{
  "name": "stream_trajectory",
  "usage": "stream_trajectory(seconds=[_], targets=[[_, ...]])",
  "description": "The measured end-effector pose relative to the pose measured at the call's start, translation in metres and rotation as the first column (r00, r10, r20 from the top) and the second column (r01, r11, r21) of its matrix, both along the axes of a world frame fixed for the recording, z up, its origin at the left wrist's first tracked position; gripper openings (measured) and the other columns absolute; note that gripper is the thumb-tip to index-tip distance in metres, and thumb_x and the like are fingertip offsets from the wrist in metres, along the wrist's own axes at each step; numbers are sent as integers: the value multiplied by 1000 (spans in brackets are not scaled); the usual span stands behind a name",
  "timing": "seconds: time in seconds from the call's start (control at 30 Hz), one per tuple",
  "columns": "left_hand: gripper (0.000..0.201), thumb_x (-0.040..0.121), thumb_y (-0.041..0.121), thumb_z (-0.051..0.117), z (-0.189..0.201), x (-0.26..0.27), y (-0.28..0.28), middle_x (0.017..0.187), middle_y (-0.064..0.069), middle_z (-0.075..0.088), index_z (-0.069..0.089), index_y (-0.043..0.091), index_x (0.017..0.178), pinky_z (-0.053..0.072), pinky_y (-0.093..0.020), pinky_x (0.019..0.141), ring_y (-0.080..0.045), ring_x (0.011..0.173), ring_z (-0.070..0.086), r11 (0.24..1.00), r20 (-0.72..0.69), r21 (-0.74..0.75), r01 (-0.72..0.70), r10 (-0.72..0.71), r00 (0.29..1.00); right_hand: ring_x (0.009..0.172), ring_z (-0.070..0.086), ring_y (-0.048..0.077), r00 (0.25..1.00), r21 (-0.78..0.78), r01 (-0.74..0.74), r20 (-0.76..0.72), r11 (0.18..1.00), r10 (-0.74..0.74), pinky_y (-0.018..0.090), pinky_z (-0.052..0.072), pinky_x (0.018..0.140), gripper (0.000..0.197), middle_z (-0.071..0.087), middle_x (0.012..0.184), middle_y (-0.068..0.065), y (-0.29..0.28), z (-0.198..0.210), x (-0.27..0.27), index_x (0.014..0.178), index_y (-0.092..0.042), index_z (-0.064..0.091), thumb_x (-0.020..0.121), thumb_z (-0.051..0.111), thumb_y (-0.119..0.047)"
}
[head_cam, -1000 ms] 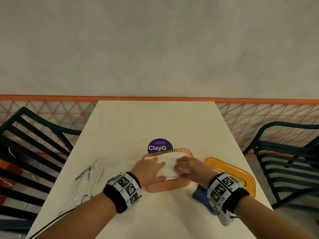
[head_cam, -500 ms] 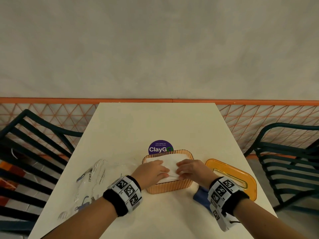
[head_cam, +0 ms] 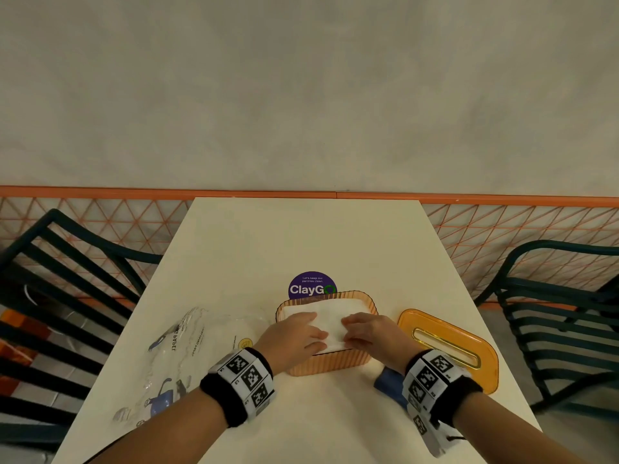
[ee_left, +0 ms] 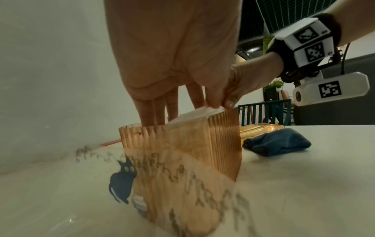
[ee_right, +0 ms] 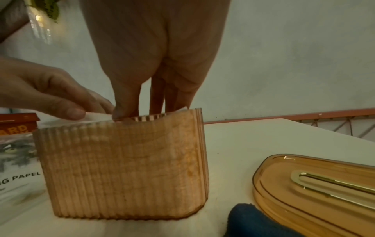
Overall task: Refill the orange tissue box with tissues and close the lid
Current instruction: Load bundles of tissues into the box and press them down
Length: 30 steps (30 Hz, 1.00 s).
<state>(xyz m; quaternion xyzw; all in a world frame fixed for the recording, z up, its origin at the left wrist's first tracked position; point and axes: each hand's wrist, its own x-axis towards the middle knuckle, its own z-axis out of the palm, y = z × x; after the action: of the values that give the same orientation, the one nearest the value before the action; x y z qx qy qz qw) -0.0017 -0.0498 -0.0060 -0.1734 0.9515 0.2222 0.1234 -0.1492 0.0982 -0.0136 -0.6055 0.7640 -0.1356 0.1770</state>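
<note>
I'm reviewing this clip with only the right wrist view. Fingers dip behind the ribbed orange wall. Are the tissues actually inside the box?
Observer: Yes. The head view shows a white tissue stack filling the orange box, with the left hand and right hand at its near edge.
Operator: Is there anything behind the box?
Observer: A round purple ClayGo sticker lies on the table just past the far wall.
Operator: What's the dark blue thing at my bottom edge?
Observer: The left wrist view shows it whole. It's a folded blue cloth, lying in front of the lid.
</note>
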Motion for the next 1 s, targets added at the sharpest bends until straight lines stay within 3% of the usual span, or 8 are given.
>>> stream_trajectory(seconds=[0.1, 0.17, 0.3, 0.47, 0.67, 1.0], targets=[[42, 96, 44, 41, -1, -4, -3, 150, 4, 37, 65, 17, 117, 35, -34, 109, -14, 139, 31, 998, -61, -23, -53, 51, 997, 121, 53, 18, 1000, 13, 26, 4, 1000, -26, 21, 39, 101, 25, 55, 133, 4, -3, 0, -3, 111, -10, 67, 93, 52, -19], [38, 93, 38, 51, -2, -9, -7, 144, 0, 42, 56, 15, 122, 35, -32, 106, -19, 133, 34, 988, -75, -142, -61, 50, 996, 125, 47, 19, 996, 27, 91, -4, 995, -91, 22, 35, 103, 29, 51, 134, 3, -11, 3, -7, 118, -12, 63, 90, 56, -19], [78, 83, 38, 65, -4, -22, -11, 139, -4, 43, 24, 18, 145, 36, -36, 102, -25, 127, 36, 964, 27, -256, -78, 88, 996, 131, 34, 22, 978, 151, 208, -44, 966, -204, 32, 35, 108, 76, 35, 143, 3, -27, 6, -10, 142, -19, 33, 77, 72, -25], [93, 75, 40, 73, -4, -32, -11, 140, -5, 41, 18, 18, 147, 34, -41, 103, -27, 132, 31, 938, 56, -341, -61, 85, 995, 129, 37, 23, 980, 255, 177, -135, 951, -147, 37, 42, 103, 99, 35, 141, 4, -40, 11, -9, 147, -22, 15, 70, 78, -28], [90, 73, 43, 73, -6, -29, -16, 141, -2, 36, 23, 21, 144, 34, -39, 102, -24, 130, 31, 948, 9, -309, -81, 88, 996, 125, 35, 25, 956, 215, 137, -283, 967, -73, 38, 41, 102, 102, 35, 139, 3, -42, 10, -10, 146, -21, 15, 68, 78, -37], [68, 74, 44, 72, -10, -22, -15, 130, 6, 39, 39, 24, 130, 32, -32, 98, -17, 121, 36, 945, -115, -302, -123, 92, 989, 127, 33, 22, 952, 133, 137, -291, 982, -93, 35, 39, 103, 83, 31, 142, 0, -35, 8, -8, 138, -22, 30, 71, 77, -35]])
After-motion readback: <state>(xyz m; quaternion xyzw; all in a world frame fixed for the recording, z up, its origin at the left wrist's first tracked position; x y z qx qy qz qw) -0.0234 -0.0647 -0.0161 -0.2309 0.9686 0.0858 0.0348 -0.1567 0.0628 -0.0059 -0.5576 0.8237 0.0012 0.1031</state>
